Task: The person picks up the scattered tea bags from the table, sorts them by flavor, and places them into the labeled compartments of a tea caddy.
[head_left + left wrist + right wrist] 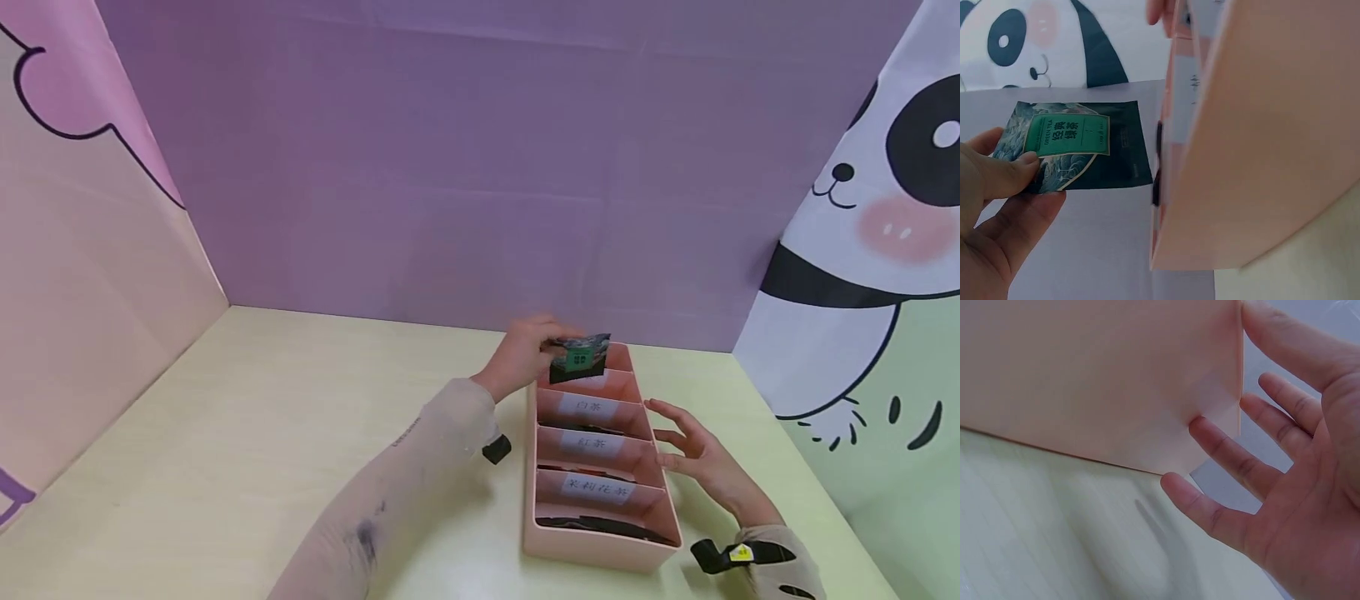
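My left hand (529,350) pinches a dark green tea bag packet (580,358) by one edge, above the far compartments of a pink divided box (592,546). In the left wrist view the packet (1079,147) has a green label reading "GREEN TEA", with the thumb on its face. At the box's right side is my right hand (701,458), its fingers spread and holding nothing. The right wrist view shows its fingertips (1197,423) at the box's side wall (1097,375). Dark packets (603,527) lie in the nearer compartments; the farthest ones are partly hidden.
White labels with handwritten characters (597,489) mark the compartment dividers. The box stands on a pale wooden table (247,433). Behind it rises a purple backdrop (420,167), with a panda-printed panel (817,250) at the right and a pink panel (82,275) at the left.
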{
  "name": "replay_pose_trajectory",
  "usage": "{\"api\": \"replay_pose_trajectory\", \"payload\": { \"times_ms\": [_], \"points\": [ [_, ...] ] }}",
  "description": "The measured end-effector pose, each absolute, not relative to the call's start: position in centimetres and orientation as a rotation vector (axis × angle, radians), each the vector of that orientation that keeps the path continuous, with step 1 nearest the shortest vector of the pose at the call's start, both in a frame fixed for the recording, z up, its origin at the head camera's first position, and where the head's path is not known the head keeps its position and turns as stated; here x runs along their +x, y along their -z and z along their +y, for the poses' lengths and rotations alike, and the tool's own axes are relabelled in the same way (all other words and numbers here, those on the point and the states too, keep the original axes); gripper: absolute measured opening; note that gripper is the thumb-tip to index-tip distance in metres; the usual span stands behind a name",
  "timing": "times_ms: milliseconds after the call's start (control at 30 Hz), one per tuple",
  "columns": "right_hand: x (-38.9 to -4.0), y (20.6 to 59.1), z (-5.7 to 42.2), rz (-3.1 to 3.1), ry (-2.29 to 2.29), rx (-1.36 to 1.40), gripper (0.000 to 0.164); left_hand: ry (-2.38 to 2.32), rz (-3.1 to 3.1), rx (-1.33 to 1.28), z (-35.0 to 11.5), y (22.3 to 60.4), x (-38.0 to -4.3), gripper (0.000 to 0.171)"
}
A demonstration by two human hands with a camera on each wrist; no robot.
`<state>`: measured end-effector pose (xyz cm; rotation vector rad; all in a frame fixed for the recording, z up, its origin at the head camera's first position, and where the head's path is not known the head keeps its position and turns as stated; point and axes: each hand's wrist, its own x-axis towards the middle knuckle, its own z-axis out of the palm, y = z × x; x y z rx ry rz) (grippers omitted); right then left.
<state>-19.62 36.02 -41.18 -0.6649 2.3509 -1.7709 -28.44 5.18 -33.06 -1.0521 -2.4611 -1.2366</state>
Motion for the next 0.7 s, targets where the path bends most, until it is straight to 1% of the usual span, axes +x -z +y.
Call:
{"api": "replay_pose_trajectory", "payload": {
  "times_ms": [267, 367, 500, 700],
  "points": [
    [-20.1, 41.1, 36.0, 2.316, 1.801, -0.724, 0.065, 0.954, -2.614, -1.154, 5.3, 35.2, -28.4, 0.035],
    [-19.9, 41.1, 36.0, 2.313, 1.807, -0.713, 0.065, 0.883, -2.603, -1.258, 5.0, 36.2, -28.3, 0.031],
    [-19.7, 41.0, 36.0, 2.331, 1.807, -0.714, 0.065, 0.77, -2.525, -1.385, 4.8, 36.5, -28.3, 0.024],
    [-19.6, 41.0, 35.9, 2.321, 1.806, -0.729, 0.066, 0.632, -2.573, -1.299, 4.6, 36.9, -28.1, 0.019]
  ]
}}
